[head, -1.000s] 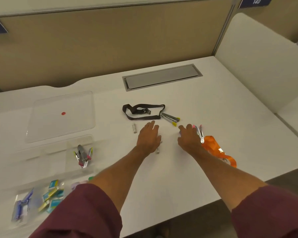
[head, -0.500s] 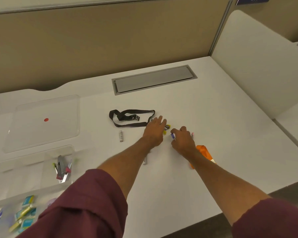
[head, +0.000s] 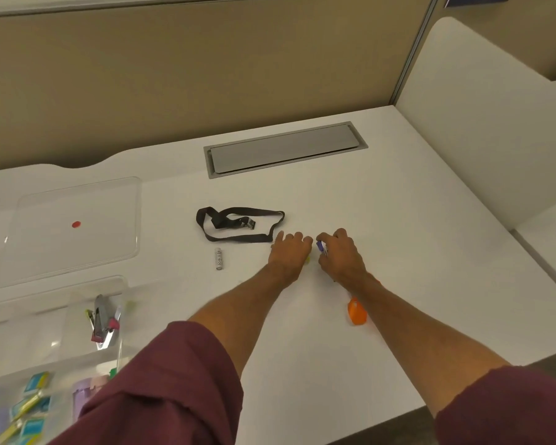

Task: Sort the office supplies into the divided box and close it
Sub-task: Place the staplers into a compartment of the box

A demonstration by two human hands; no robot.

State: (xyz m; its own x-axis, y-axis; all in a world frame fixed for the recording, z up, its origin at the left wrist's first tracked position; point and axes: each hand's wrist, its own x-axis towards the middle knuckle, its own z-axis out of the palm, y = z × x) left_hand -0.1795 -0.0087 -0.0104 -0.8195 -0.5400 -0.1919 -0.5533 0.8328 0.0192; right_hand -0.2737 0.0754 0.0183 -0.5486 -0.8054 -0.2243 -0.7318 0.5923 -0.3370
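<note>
My left hand (head: pixel 289 252) lies palm down on the white desk with its fingers curled over a yellow-tipped metal clip (head: pixel 308 259), of which only a yellow speck shows. Right beside it, my right hand (head: pixel 342 256) pinches a purple-tipped metal clip (head: pixel 321 247). A black lanyard (head: pixel 238 224) lies just left of my left hand, and a small battery (head: pixel 218 258) sits below the lanyard. An orange lanyard (head: pixel 356 312) peeks out under my right forearm. The clear divided box (head: pixel 45 316) stands at the lower left, holding metal clips (head: pixel 105 321) and small blue-yellow boxes (head: pixel 32 403).
The box's clear lid (head: pixel 77 248), marked with a red dot, lies flat behind the box. A grey cable hatch (head: pixel 284 149) is set into the desk at the back. A white divider panel (head: pixel 482 123) rises on the right, and the desk's front edge runs under my forearms.
Both hands have moved forward and closer together. The left hand now covers the yellow-tipped clip, and the right hand has picked up a clip from beside the orange lanyard.
</note>
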